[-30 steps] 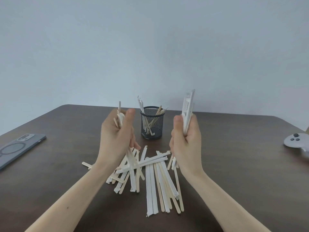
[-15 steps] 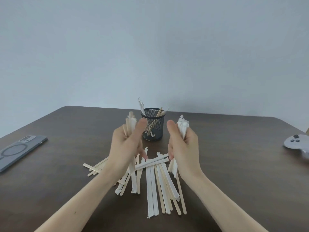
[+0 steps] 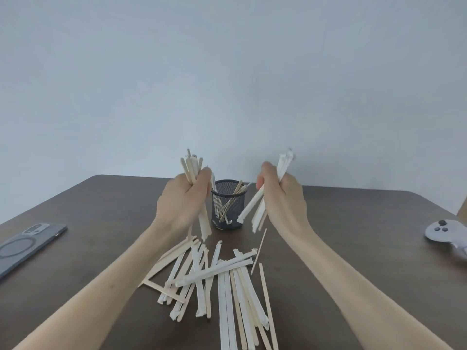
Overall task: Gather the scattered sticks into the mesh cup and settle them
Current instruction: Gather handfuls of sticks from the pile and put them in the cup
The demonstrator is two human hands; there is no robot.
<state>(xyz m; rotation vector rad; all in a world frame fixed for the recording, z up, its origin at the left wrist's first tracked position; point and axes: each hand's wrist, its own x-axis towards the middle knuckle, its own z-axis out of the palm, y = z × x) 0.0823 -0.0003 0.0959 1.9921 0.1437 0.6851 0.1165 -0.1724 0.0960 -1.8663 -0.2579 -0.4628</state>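
Observation:
A black mesh cup stands upright mid-table with a few sticks leaning inside it. My left hand is raised just left of the cup, closed around a bundle of wooden and paper-wrapped sticks that poke out above and below the fist. My right hand hovers just right of the cup, gripping several white wrapped sticks whose lower ends slant toward the cup. A loose pile of sticks lies on the table in front of me, between my forearms.
A dark phone lies near the left table edge. A white game controller rests at the right edge. The brown table ends at a plain pale wall behind the cup.
Both hands have lifted their bundles higher and spread a little apart, now flanking the cup's rim. The right bundle has tilted, its lower ends swinging toward the cup.

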